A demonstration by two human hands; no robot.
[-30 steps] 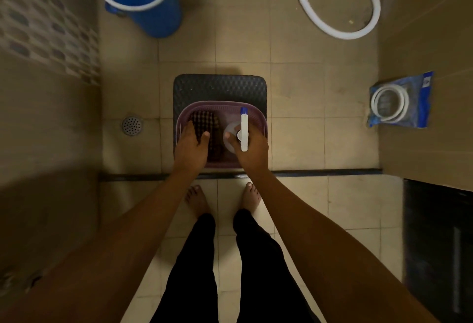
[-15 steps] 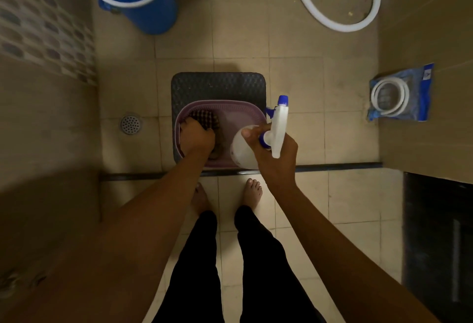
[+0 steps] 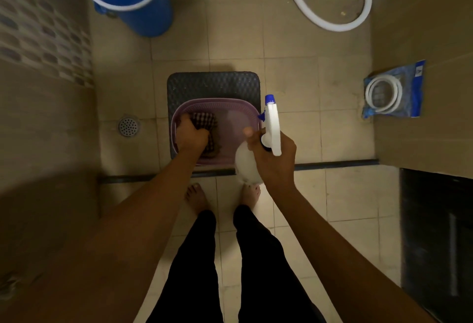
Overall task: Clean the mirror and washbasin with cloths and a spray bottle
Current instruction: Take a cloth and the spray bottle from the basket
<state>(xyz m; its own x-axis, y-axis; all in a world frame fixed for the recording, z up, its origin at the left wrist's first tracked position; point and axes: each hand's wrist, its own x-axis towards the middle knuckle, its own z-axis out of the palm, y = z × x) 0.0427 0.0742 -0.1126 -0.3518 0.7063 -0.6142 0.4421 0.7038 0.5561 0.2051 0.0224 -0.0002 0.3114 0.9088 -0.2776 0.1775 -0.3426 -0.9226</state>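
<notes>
Inside right hand (image 3: 275, 161), spray bottle (image 3: 271, 128)

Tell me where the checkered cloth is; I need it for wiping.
In the head view, the dark checkered cloth lies in the purple plastic basket on the floor, left side, gripped by the left hand.

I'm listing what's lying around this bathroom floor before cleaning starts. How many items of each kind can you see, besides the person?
Spray bottle, in the right hand: 1
Checked cloth, gripped by the left hand: 1
Purple basket: 1
Dark mat: 1
Blue bucket: 1
White hoses, one loose, one coiled in a blue packet: 2
Floor drain: 1
Total: 8
</notes>
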